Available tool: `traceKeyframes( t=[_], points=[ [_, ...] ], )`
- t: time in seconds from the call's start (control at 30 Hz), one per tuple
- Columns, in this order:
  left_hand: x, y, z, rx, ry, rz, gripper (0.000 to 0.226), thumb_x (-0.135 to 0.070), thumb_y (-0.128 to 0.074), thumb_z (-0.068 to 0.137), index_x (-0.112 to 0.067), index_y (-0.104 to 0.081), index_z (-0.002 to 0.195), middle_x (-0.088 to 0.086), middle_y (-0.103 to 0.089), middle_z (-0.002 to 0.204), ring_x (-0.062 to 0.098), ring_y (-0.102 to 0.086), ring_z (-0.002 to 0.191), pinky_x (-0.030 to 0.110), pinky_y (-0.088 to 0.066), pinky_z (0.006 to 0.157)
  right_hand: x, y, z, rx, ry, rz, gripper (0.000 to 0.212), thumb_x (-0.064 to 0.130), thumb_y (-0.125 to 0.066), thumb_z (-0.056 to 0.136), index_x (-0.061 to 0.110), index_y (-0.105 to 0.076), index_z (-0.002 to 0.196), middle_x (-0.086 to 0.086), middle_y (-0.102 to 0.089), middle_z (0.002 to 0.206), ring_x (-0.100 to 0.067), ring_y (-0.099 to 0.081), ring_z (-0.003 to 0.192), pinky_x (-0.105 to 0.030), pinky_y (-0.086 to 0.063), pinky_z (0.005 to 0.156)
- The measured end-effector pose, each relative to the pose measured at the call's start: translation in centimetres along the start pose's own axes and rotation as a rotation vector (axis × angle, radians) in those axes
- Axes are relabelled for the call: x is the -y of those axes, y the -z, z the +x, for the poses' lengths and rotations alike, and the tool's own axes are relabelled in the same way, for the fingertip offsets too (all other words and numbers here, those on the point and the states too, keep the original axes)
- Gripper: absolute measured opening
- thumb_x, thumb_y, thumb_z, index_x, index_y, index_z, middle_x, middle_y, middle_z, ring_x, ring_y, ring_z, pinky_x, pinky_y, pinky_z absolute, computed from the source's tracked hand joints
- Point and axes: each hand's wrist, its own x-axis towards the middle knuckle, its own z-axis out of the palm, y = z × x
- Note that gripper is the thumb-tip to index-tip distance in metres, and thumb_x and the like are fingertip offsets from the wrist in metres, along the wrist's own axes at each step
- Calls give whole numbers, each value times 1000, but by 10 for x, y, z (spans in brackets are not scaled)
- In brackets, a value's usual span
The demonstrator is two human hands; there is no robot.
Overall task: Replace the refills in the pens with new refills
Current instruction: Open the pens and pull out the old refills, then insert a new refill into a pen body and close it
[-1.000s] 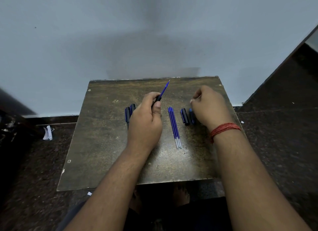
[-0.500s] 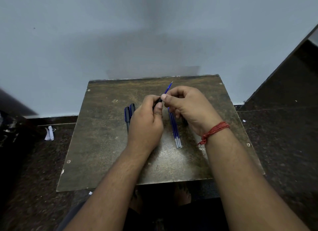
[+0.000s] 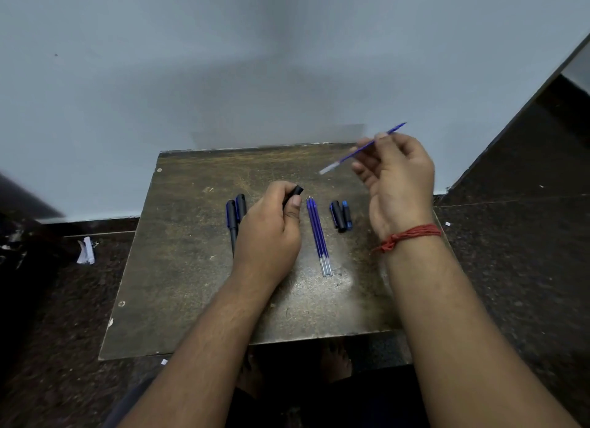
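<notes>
Above table [image 3: 191, 268], right hand [image 3: 399, 178] pinches refill [image 3: 360, 150]; left hand [image 3: 271, 229] grips barrel [image 3: 295, 192].

Worn brown table [image 3: 191, 284] standing on dark floor [image 3: 510, 268]. On it, left to right: two capped pens [image 3: 235, 212], three blue refills [image 3: 317, 236], two pen caps [image 3: 341, 215].

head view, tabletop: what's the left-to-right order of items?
Paper scrap on the floor → two pens → left hand gripping a pen barrel → refills → caps → right hand, raised, pinching the pulled refill.
</notes>
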Motion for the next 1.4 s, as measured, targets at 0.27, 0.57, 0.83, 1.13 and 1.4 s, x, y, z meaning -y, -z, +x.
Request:
traceKeyframes(
  t=[0.27,0.57,0.83,1.13,1.4],
  points=[
    [-2,1,-1,-3,8,-7,12,-22,-47,104,-18,-58,108,-8,-61,79,15,-61,76,44,-52,67,4,38,21,-58,186,-1018,13,27,-61,92,18,-67,86,2,-68,85,-18,-64,82,-31,-50,73],
    [-2,2,0,-21,27,-15,15,-22,-47,105,-17,-59,111,-10,-61,81,13,-61,78,42,-52,70,-3,43,15,98,66,-1563,9,20,-55,90,12,-59,93,-7,-61,90,-29,-58,85,-34,-48,71],
    [1,1,1,-40,0,-11,13,-22,-47,105,-17,-58,110,-9,-60,79,16,-61,77,44,-52,68,-4,42,15,135,26,-1621,12,21,-60,89,12,-59,97,-11,-63,97,-29,-58,89,-33,-50,75],
    [-3,8,2,-197,14,-54,9,-22,-46,106,-26,-53,107,-12,-57,77,13,-60,71,32,-48,60,7,20,2,204,295,-1558,11,29,-57,95,18,-59,92,0,-61,94,-23,-56,92,-35,-48,80],
    [3,7,4,-253,34,-25,17,-24,-44,106,-16,-57,114,-19,-53,82,10,-55,74,27,-42,62,-23,-5,-26,456,387,-1733,13,16,-53,90,14,-65,96,-4,-64,100,-30,-54,104,-40,-49,86]
  ],
)
